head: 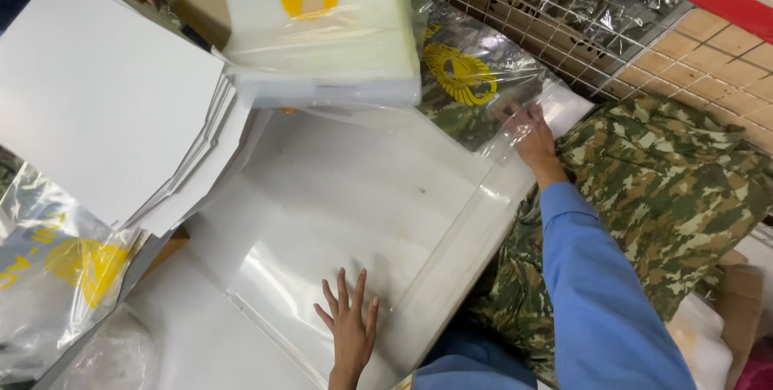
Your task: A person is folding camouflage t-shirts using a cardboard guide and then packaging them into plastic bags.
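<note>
Flat, left hand (pixel 350 330) presses clear bag (pixel 354 221); right hand (pixel 531 134) grips packed bag (pixel 475 88).

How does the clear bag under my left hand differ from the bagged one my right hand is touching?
The flat clear bag under the left hand looks empty and lies spread on the white table; the filled bag under the right hand holds camouflage cloth and shows a yellow emblem. Both are transparent plastic.

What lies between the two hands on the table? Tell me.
In the head view, only the clear plastic bag spans that stretch: the left hand presses flat on it, the right hand holds its far edge. Nothing else lies between.
</note>
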